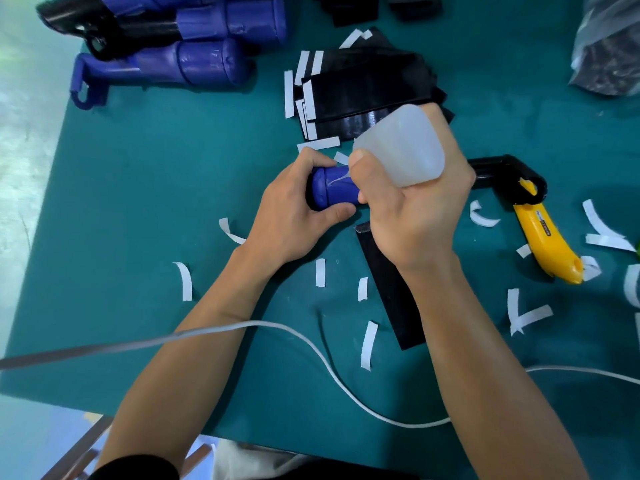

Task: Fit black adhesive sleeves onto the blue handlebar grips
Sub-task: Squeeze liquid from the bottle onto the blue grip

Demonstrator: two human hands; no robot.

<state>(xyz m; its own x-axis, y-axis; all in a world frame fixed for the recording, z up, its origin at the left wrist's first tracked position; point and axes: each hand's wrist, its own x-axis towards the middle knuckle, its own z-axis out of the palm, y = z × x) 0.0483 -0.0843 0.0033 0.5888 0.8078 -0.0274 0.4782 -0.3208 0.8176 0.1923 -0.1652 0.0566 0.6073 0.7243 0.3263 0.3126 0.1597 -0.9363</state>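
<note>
Two hands work at the middle of the green table [138, 168]. My left hand [294, 216] curls round one blue grip [334, 192]. My right hand [412, 209] squeezes one translucent bottle [401, 143], its tip on the grip. I count three more blue grips [207, 62] far left, one flat black sleeve [391, 292] under my right wrist, and one yellow knife [543, 244].
</note>
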